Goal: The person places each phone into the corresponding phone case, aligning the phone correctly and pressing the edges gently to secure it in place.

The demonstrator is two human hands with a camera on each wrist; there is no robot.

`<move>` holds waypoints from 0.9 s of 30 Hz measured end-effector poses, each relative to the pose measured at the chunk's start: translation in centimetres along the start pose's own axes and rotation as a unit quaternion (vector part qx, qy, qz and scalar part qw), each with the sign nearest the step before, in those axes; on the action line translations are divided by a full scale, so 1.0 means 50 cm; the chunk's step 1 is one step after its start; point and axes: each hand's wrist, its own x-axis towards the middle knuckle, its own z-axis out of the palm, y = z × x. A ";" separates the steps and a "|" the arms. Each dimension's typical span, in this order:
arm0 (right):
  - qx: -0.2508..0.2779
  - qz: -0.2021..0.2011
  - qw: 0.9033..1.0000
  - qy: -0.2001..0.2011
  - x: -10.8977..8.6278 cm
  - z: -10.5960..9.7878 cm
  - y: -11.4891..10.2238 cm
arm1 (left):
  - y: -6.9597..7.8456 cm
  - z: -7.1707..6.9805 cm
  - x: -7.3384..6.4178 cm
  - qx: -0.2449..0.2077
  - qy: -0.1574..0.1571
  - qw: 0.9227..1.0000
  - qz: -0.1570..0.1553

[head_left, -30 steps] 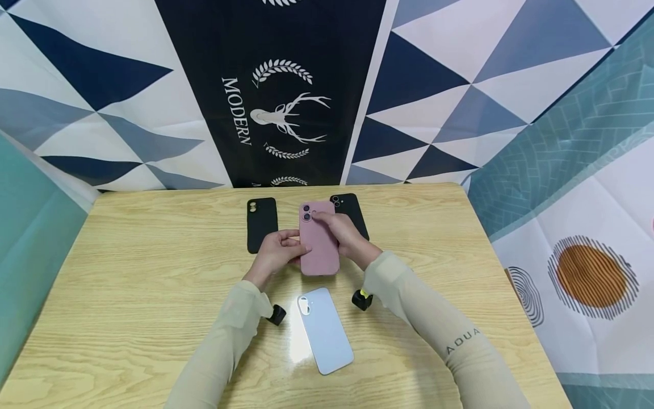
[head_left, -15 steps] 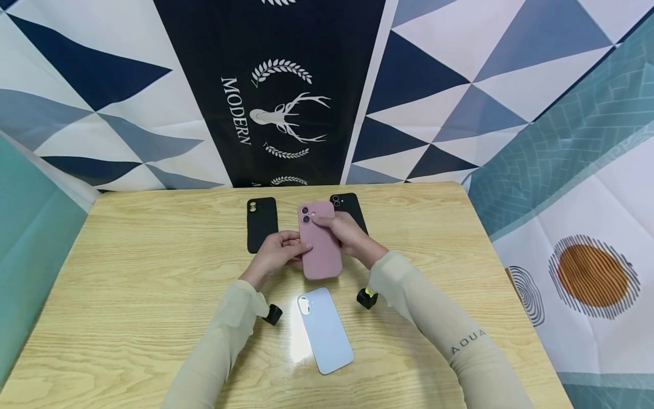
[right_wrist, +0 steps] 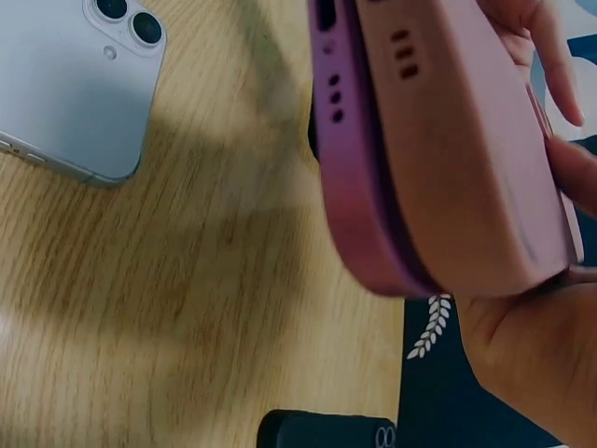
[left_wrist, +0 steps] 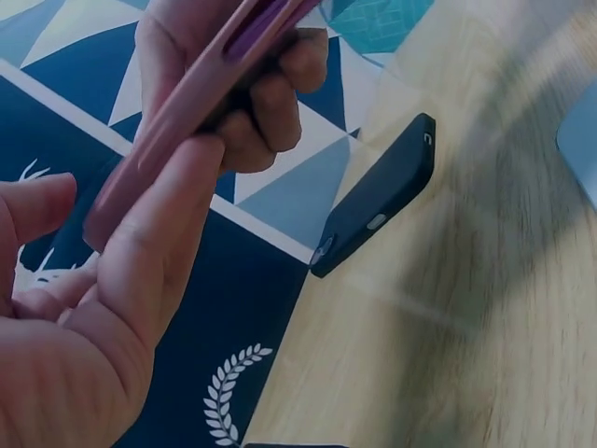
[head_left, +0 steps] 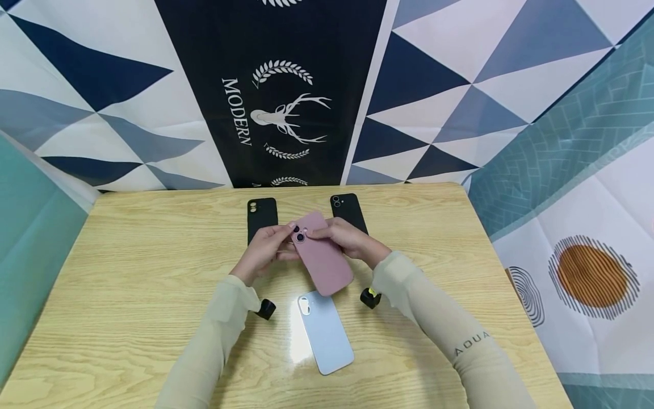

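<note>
A pink phone case (head_left: 327, 267) is held tilted above the table between both hands. In the right wrist view, a purple-pink phone (right_wrist: 359, 215) sits partly in it, and a dark gap runs between phone and case at the bottom end. My left hand (head_left: 264, 250) holds the upper left corner, its thumb beside the camera lenses. The right hand (head_left: 348, 237) grips the right edge, thumb on the back near the lenses and other fingers around the far side. Just below the case, a light blue phone (head_left: 327, 338) lies camera side up.
Behind the left hand lies a black phone case (head_left: 261, 212), partly covered by that hand. To its right rests a black phone or cased phone (head_left: 349, 212) with two lens rings. All are on the wooden table (head_left: 153, 295), which meets patterned cloth at the back.
The pink case has turned, its camera end swinging left and its bottom end moving right and nearer. My left hand has shifted from its side to the camera corner.
</note>
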 end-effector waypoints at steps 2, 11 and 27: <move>-0.013 0.005 1.000 -0.019 -0.002 0.000 -0.001 | -0.002 -0.004 -0.002 0.000 -0.019 1.000 0.003; -0.042 0.011 0.997 -0.062 -0.007 0.002 -0.004 | -0.009 -0.011 -0.007 0.006 -0.051 0.999 0.008; -0.047 -0.002 0.998 -0.040 -0.013 -0.013 -0.008 | -0.011 -0.008 -0.017 0.014 -0.010 0.999 0.038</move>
